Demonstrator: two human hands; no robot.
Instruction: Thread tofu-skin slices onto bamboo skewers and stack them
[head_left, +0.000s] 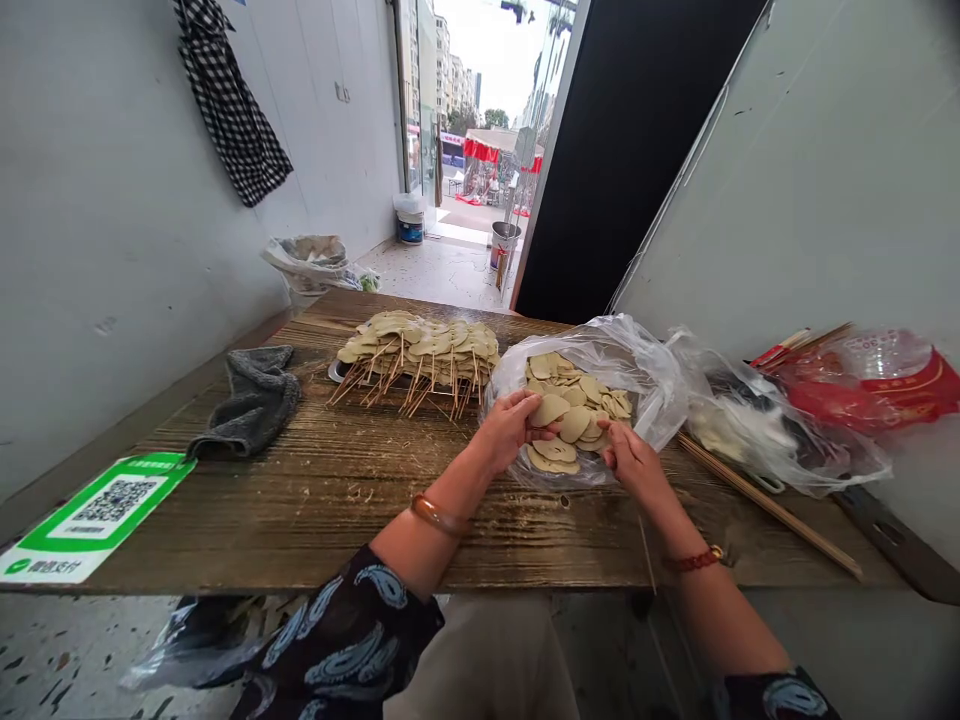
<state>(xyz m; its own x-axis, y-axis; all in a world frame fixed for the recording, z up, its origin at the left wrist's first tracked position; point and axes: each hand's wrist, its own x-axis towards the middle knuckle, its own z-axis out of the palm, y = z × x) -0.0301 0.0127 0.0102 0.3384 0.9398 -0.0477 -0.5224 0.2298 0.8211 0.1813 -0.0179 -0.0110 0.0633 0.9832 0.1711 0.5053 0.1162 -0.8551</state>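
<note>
My left hand (514, 428) pinches thin, pale beige oval slices (550, 409) over a clear plastic bag (514, 375). Many more such slices (553, 455) lie loose in the bag; their exact kind I cannot tell. Just right of them, my right hand (631, 459) is closed on a thin bamboo skewer (646, 555), whose lower end sticks out below the palm. The skewer's tip is near the slices, and whether it pierces one is unclear. Left of the bag, skewered slices (420, 345) are piled on a metal tray (335, 371), sticks pointing toward me.
A grey cloth (251, 405) and a green QR code card (101, 510) lie on the left of the wooden table (337, 520). At right are loose bamboo skewers (776, 508), another plastic bag (795, 450), a red package (877, 390) and a dark handle (896, 540).
</note>
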